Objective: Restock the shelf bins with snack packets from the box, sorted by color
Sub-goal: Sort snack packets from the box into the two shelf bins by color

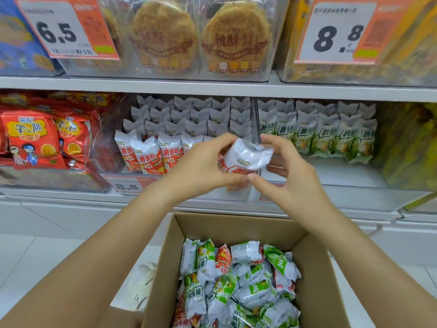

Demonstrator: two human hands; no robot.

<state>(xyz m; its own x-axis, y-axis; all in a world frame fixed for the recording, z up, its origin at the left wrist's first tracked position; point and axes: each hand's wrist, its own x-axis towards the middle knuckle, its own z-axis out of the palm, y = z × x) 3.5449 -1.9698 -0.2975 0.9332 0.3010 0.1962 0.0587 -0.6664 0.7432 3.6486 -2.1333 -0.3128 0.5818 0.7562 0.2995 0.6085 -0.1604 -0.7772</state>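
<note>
Head view, left hand (203,169) and right hand (287,171) both pinching a red-and-white snack packet (246,157) before the red-packet bin (132,171), green-packet bin (331,171) alongside, cardboard box (314,268) of mixed packets sitting below.

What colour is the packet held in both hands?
White top with red-orange print below; the packet shows best in the head view.

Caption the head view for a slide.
Both hands hold a red packet before the red-packet bin.
</note>
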